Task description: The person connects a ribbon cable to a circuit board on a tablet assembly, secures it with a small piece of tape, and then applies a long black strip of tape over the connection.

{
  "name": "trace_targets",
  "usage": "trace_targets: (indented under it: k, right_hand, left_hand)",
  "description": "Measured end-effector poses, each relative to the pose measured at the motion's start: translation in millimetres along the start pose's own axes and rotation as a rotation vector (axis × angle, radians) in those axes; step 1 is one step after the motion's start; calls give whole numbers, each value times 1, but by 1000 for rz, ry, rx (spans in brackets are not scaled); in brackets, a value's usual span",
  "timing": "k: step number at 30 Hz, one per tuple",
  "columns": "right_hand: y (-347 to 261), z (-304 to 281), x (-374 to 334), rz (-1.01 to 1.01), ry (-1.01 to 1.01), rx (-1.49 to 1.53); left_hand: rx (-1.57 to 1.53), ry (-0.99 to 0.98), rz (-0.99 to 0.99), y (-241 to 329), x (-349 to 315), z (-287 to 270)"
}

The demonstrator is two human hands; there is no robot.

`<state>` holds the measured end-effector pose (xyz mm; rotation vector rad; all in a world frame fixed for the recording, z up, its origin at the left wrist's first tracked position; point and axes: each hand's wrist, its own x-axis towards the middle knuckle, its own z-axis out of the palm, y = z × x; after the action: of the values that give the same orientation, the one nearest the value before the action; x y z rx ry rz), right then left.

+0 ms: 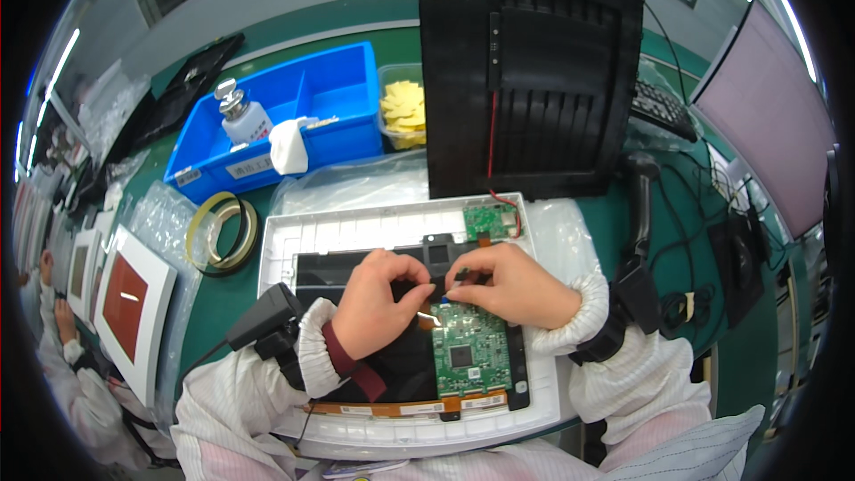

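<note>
Both my hands work over a green circuit board (pixel 472 338) that sits on a black panel (pixel 392 365) inside a white plastic housing (pixel 285 236). My left hand (pixel 378 303) is closed, thumb and forefinger pinched together by the board's upper left edge; what they hold, if anything, is too small to name. At the board's top edge, my right hand (pixel 517 285) is closed in a pinch beside a small blue connector (pixel 444 299). Its fingers hide what lies between them. A short orange flex cable (pixel 427 322) shows below my left fingertips. A smaller green board (pixel 485 221) lies at the housing's top right.
Behind the housing stands a large black plastic panel (pixel 534 80) with a red wire. A blue divided bin (pixel 338 89) holding a pump bottle (pixel 245 116) is at back left, tape rolls (pixel 223 232) nearer. On the right are a handheld scanner (pixel 639 214), cables and a monitor (pixel 766 107).
</note>
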<state>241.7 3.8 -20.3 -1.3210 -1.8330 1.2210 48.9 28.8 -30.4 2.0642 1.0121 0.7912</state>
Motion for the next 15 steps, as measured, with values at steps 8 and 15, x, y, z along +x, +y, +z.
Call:
trace_targets:
  k: [8, 15]
  right_hand:
    - [-4, -2, -1, 40, -28, -18]
    - [-4, -3, 0, 51, -33, -32]
  left_hand:
    - [14, -15, -3, 1, -1, 1]
    - [-21, 1, -48, 1, 0, 4]
